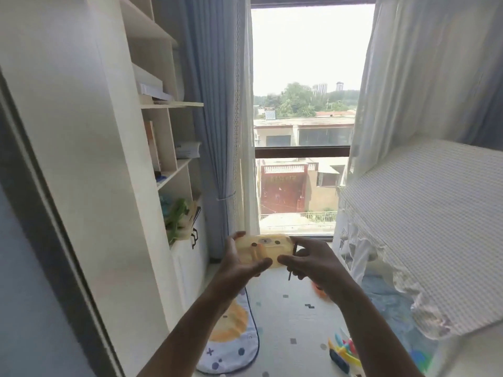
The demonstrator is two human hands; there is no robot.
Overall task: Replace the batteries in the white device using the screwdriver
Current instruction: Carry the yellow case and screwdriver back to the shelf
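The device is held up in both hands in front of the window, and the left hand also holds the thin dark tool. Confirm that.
Not quite: the head view shows the thin dark tool in the right hand, not the left hand. Both hands do hold the device before the window.

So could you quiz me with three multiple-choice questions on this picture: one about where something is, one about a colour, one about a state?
1. Where is the device?
A. On the shelf
B. Held up between both hands
C. On the bed

2. What colour does the device look here?
A. Pale yellow
B. Black
C. Green

3. What is the right hand doing?
A. Hanging empty
B. Pulling the curtain
C. Gripping a thin dark tool beside the device

Answers: B, the left hand and right hand hold it in front of the window; A, its face shows yellowish; C, a slim dark shaft pokes out of that fist.
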